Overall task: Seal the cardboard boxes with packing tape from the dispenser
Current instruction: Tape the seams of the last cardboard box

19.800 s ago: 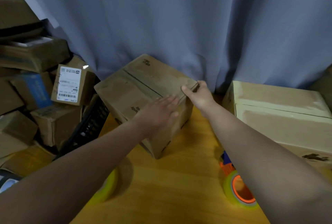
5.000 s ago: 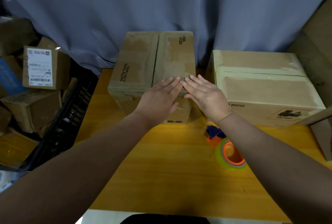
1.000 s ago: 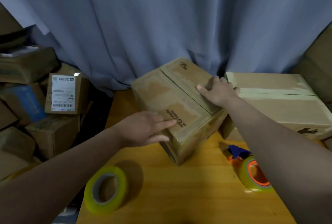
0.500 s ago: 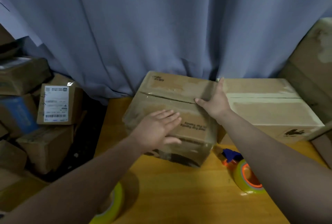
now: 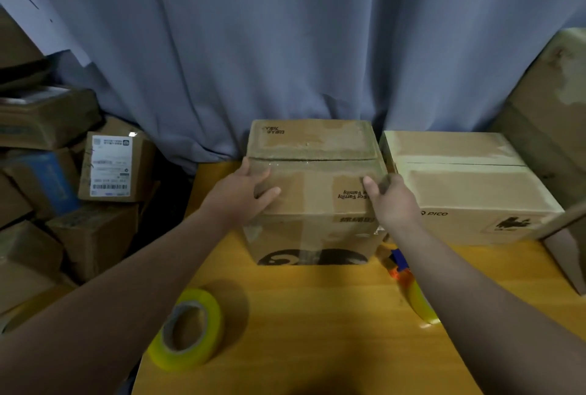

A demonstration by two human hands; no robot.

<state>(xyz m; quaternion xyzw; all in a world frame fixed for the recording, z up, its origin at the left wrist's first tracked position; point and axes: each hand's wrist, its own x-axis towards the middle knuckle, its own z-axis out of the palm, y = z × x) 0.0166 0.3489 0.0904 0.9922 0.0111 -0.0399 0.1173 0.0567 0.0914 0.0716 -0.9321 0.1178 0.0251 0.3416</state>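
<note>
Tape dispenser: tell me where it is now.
Head view: the tape dispenser lies on the table right of centre, partly under the right forearm, by the near right corner of the held cardboard box.

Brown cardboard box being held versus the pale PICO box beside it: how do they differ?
The brown cardboard box is darker and narrower; the pale PICO cardboard box is lighter and wider. The left grip and right grip hold the brown box; the pale box is untouched. Both sit on the yellow wooden table, flaps closed.
</note>
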